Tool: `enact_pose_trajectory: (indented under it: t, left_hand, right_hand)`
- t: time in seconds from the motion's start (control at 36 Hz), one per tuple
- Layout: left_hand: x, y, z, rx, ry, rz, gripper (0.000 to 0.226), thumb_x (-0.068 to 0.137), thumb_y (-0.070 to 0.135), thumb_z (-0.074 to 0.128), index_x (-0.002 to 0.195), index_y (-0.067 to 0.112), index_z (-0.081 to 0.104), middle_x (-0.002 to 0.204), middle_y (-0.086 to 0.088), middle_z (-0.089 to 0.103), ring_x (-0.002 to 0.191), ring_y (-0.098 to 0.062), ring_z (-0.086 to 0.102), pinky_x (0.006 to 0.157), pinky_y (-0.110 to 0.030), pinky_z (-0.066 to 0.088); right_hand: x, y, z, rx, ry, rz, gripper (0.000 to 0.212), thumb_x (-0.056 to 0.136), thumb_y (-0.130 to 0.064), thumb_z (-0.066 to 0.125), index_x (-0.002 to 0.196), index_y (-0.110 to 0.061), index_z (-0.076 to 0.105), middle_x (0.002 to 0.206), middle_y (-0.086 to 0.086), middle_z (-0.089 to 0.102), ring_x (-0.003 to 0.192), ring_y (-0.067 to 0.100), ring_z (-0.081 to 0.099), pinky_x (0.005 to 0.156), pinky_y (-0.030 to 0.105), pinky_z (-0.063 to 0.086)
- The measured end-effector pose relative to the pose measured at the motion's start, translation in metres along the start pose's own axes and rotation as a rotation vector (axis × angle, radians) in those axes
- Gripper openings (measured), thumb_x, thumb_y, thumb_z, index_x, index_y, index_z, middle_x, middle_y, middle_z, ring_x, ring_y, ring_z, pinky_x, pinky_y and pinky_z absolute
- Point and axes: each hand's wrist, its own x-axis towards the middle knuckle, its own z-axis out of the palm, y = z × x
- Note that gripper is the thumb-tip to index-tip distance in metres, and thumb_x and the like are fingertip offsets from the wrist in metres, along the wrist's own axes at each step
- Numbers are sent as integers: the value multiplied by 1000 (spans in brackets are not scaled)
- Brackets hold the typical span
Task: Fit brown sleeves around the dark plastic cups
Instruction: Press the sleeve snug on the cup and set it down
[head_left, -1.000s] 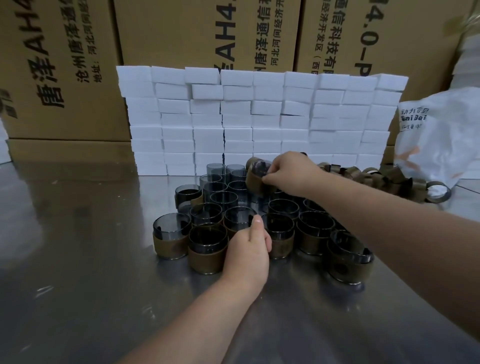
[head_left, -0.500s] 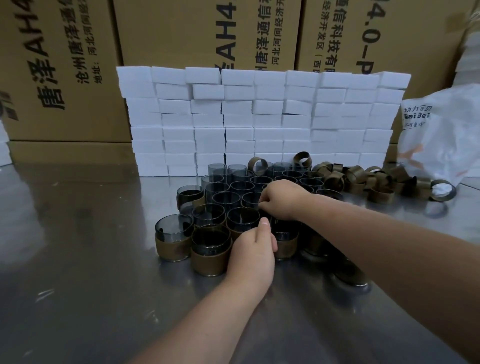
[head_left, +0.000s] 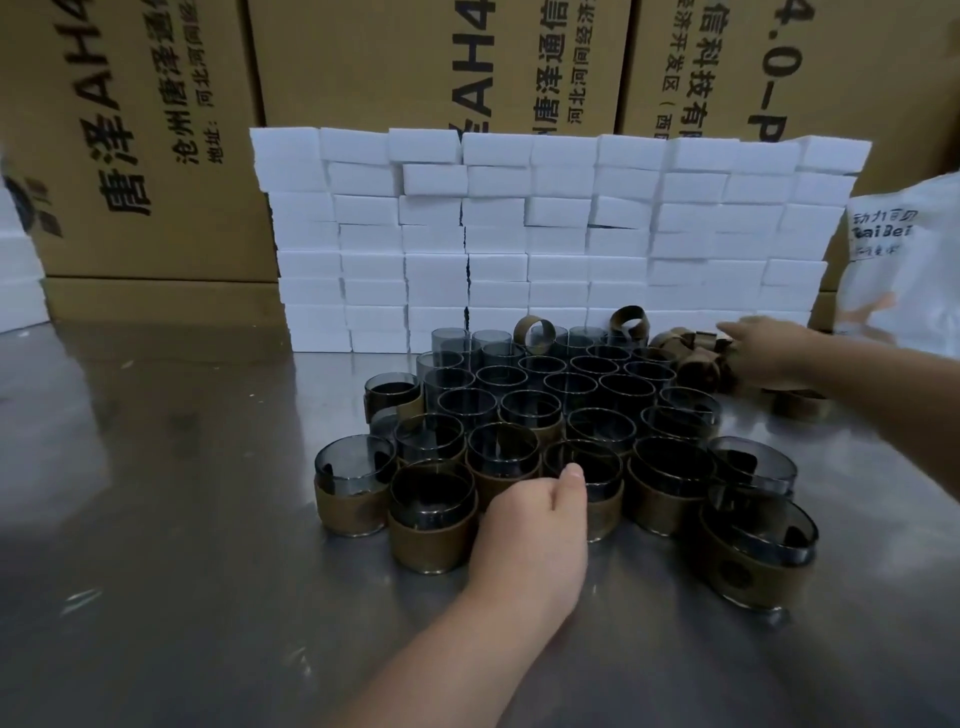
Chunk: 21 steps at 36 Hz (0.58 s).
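Several dark see-through plastic cups (head_left: 519, 382) stand packed together on the steel table (head_left: 156, 545). The front rows, such as one cup (head_left: 434, 535), wear brown sleeves, while the back rows are bare. A pile of loose brown sleeves (head_left: 698, 366) lies at the cluster's back right, and two loose sleeves (head_left: 535, 332) stand on the rear cups. My left hand (head_left: 530, 530) is a loose fist resting against the front sleeved cups, thumb at a cup's rim. My right hand (head_left: 769, 353) reaches palm down over the sleeve pile with its fingers stretched out and blurred.
A wall of stacked white foam blocks (head_left: 519, 234) stands right behind the cups. Large cardboard boxes (head_left: 156, 130) rise behind it. A white plastic bag (head_left: 904, 270) sits at the far right.
My right hand set a sleeved cup down among the cups, then swung right to the sleeve pile. My left hand stayed where it was.
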Motion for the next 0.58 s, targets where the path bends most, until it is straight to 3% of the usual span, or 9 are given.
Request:
enact_pose_trajectory:
  t: [0.25,0.33,0.5,0.58]
  left_hand:
    - [0,-3,2,13,-37,-34,57,94,46,35,46,15,39,37,5,37,43,-11,34,53,-30,32]
    - [0,-3,2,29,-45,-42,57,94,49,35,48,15,41,38,6,36,45,-11,35,53,-29,32]
    - [1,-4,1,53,-65,-41,55,93,51,35,52,15,44,41,5,38,48,-14,37,55,-31,32]
    - [1,-5,2,42,-62,-33,53,93,50,36,52,17,45,41,5,39,48,-14,37,55,-31,32]
  right_hand:
    - [41,-10,22,-18,-65,-13,69,92,-4,39,150,-24,6,158,8,-2,142,31,19,111,36,23]
    - [51,-15,28,-20,-64,-19,71,92,-10,43,150,-26,6,158,9,-4,142,33,16,113,40,21]
    - [55,-9,40,-20,-201,16,55,95,-24,43,147,-24,24,153,8,24,138,28,27,110,37,27]
    - [51,-7,41,0,-109,32,50,91,-30,51,138,-18,38,134,13,49,123,30,45,101,34,35]
